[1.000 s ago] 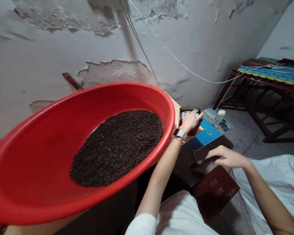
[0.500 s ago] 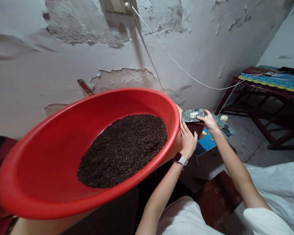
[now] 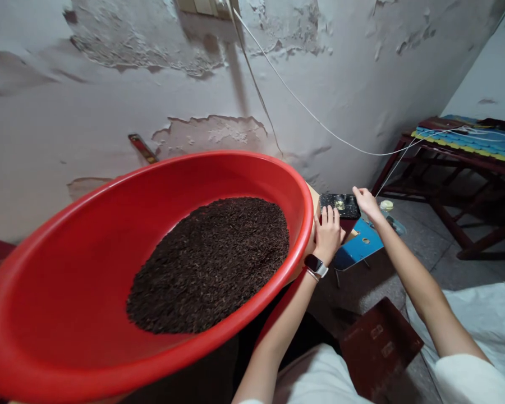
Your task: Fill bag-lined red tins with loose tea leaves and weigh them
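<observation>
Beside the right rim of a big red basin (image 3: 79, 269) stands a dark red box (image 3: 348, 225) with a flat black top (image 3: 348, 206) that bears a small gold patch. My left hand (image 3: 329, 238) grips the box on the basin side, its fingertips over the black top and its thumb lower on the front. At the far right corner my right hand (image 3: 367, 203) has its fingers curled together; whether anything is pinched in them is hidden. A heap of dark, dry, shredded flakes like loose tea (image 3: 219, 264) lies in the basin.
A blue board (image 3: 359, 247) sits low behind the box, near a small pale-lidded jar (image 3: 386, 206). At the right stands a dark wooden table (image 3: 441, 154) with blue and yellow mats. A white cable (image 3: 320, 120) crosses the peeling wall. A dark red stool (image 3: 381, 342) is below.
The black top, tilted and shiny before, now lies flat and darker. My left fingers have moved onto it. My right hand has shifted to its far corner, and the view has turned slightly.
</observation>
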Demonstrator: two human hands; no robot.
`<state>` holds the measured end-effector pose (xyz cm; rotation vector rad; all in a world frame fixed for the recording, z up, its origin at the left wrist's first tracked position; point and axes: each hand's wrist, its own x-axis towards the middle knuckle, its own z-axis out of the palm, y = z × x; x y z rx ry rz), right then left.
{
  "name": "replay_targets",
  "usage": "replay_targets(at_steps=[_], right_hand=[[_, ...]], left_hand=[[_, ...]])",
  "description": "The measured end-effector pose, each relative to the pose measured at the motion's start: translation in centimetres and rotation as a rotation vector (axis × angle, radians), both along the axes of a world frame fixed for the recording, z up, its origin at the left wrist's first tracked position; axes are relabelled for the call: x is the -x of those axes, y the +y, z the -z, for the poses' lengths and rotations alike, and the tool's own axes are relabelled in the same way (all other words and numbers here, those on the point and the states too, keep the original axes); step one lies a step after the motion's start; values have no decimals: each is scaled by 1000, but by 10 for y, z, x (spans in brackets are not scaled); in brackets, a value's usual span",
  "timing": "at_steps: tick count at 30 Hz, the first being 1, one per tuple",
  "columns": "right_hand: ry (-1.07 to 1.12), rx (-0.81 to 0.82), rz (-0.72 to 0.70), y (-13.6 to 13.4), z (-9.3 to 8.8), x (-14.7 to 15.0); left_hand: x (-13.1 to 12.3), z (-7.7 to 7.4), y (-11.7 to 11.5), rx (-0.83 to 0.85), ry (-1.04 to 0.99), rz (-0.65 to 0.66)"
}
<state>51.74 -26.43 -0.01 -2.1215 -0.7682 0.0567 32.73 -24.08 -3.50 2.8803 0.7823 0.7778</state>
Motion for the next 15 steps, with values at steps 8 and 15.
replay_targets(at_steps=[8,15], right_hand=[[120,148,-45,29,15,-3],[315,-98,-371,-2,29,1]], left_hand=[[-3,3,1,-71,70,-32],[3,2,6,-80,89,-16]])
